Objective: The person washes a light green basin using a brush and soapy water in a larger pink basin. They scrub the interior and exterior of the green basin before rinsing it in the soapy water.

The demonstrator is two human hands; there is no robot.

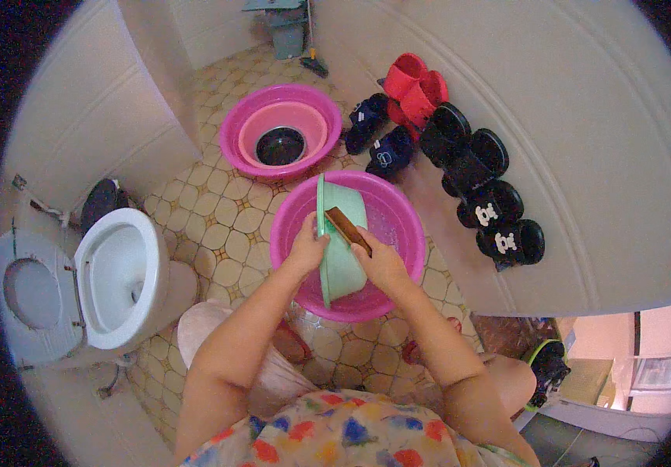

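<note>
A green plastic basin (344,274) stands tipped on its side within a larger magenta basin (408,257) on the floor. My left hand (308,244) grips the green basin by its rim. In my right hand (381,261) is a brown scrubbing brush (347,229), with its green bristles against the outer wall of the green basin. Some liquid seems to lie at the bottom of the magenta basin, at the right. The far side of the green basin is hidden from me.
Ahead stand nested basins, magenta (233,128) and pink (247,131), with a dark bowl (281,146) inside. A toilet (119,280) is at the left. Red clogs (423,96), navy slippers (391,152) and black slippers (493,204) line the right wall. A broom (315,64) leans at the back.
</note>
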